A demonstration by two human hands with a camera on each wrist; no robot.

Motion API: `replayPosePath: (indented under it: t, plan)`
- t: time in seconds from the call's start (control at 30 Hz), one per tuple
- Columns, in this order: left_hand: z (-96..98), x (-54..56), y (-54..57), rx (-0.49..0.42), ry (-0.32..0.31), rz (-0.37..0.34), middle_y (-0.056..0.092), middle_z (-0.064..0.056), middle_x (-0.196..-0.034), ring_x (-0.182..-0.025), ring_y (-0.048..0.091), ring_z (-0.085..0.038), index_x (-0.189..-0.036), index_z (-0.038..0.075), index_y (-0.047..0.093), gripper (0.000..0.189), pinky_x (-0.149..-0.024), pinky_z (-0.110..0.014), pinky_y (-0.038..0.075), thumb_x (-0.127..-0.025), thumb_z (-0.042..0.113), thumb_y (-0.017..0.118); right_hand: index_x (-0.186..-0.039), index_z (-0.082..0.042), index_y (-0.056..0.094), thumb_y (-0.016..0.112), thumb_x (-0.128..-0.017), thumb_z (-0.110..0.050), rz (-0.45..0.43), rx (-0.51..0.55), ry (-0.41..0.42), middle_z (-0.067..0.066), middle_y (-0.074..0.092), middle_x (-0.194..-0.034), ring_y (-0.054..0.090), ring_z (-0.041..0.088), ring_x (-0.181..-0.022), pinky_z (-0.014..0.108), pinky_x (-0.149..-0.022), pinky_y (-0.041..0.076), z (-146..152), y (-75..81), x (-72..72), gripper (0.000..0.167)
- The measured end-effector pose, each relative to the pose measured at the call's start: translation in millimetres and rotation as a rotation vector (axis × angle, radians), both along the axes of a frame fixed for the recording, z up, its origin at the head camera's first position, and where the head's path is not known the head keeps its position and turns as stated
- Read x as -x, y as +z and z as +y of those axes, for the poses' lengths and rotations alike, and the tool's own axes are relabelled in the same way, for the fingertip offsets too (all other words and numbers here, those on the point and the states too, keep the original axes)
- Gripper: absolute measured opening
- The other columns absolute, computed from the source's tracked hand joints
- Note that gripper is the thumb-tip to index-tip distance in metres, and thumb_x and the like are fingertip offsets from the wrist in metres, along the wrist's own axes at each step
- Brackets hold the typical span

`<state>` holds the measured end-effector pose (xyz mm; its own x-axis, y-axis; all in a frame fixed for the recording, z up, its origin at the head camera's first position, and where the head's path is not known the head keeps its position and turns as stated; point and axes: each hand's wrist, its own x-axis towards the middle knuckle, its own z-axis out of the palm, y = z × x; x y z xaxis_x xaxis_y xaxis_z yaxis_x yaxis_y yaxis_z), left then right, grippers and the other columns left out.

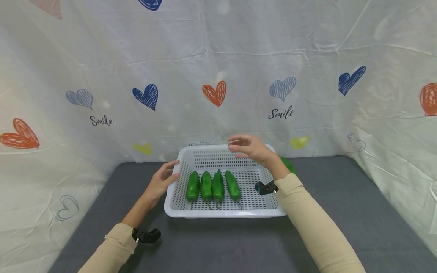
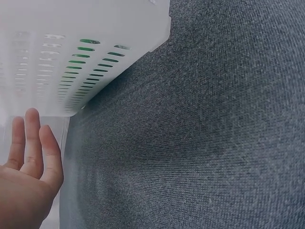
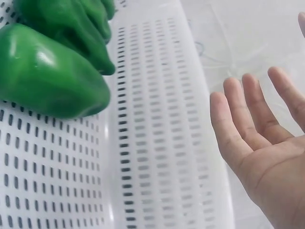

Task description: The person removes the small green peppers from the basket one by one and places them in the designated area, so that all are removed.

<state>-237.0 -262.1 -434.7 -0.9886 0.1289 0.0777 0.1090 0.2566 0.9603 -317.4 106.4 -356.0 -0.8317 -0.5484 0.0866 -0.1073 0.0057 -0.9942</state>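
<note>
A white perforated plastic basket (image 1: pixel 225 213) stands on the dark cloth, with several green peppers (image 1: pixel 217 187) side by side in its left and middle part. My left hand (image 1: pixel 163 180) is at the basket's left rim, fingertips and thumb right at the edge. In the left wrist view its fingers (image 2: pixel 33 143) extend fairly straight beside the outer wall. Above the back right of the basket, my right hand (image 1: pixel 250 148) is raised with nothing in it. Its fingers (image 3: pixel 233 124) are loosely spread in the right wrist view.
Another green item (image 1: pixel 288 164) lies right of the basket, partly hidden behind my right forearm. Dark grey cloth (image 1: pixel 218 246) covers the table. A white curtain (image 1: pixel 181 68) printed with hearts hangs behind it.
</note>
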Motion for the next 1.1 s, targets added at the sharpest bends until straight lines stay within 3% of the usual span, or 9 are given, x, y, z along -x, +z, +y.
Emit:
replayPosePath:
  t: [0.3, 0.63, 0.9, 1.1]
  plan:
    - [1.2, 0.5, -1.4, -0.003, 0.009, -0.005, 0.046, -0.026, -0.142, -0.107, 0.063, -0.036, -0.153, 0.019, 0.042, 0.057, -0.076, -0.044, 0.058, -0.102, 0.026, 0.067, -0.144, 0.001, 0.053, 0.072, -0.098, -0.015, -0.008, -0.090, 0.063, 0.025, 0.043, -0.150, 0.053, 0.034, -0.126, 0.062, -0.104, 0.038, -9, -17.4, 2.8, 0.052]
    - [0.6, 1.1, -2.7, -0.019, -0.005, -0.004, 0.045, -0.028, -0.142, -0.106, 0.063, -0.035, -0.154, 0.019, 0.041, 0.057, -0.076, -0.043, 0.058, -0.102, 0.024, 0.066, -0.144, 0.001, 0.053, 0.076, -0.095, -0.019, -0.070, -0.157, 0.062, 0.023, 0.049, -0.146, 0.054, 0.032, -0.127, 0.060, -0.104, 0.039, -14, -27.5, 1.0, 0.058]
    - [-0.2, 2.2, -3.9, -0.013, -0.012, -0.001, 0.045, -0.029, -0.142, -0.107, 0.063, -0.036, -0.154, 0.017, 0.040, 0.059, -0.077, -0.043, 0.058, -0.103, 0.027, 0.065, -0.142, -0.003, 0.057, 0.082, -0.090, -0.022, -0.019, -0.313, 0.055, 0.020, 0.054, -0.142, 0.056, 0.031, -0.125, 0.051, -0.097, 0.048, -14, -43.1, 4.2, 0.061]
    - [0.2, 1.4, -4.4, -0.016, -0.007, -0.005, 0.047, -0.027, -0.142, -0.110, 0.061, -0.038, -0.154, 0.020, 0.040, 0.057, -0.078, -0.043, 0.057, -0.103, 0.027, 0.065, -0.142, -0.004, 0.058, 0.083, -0.088, -0.019, -0.008, -0.370, 0.069, 0.023, 0.055, -0.140, 0.056, 0.033, -0.124, 0.052, -0.093, 0.051, -14, -52.1, 6.0, 0.061]
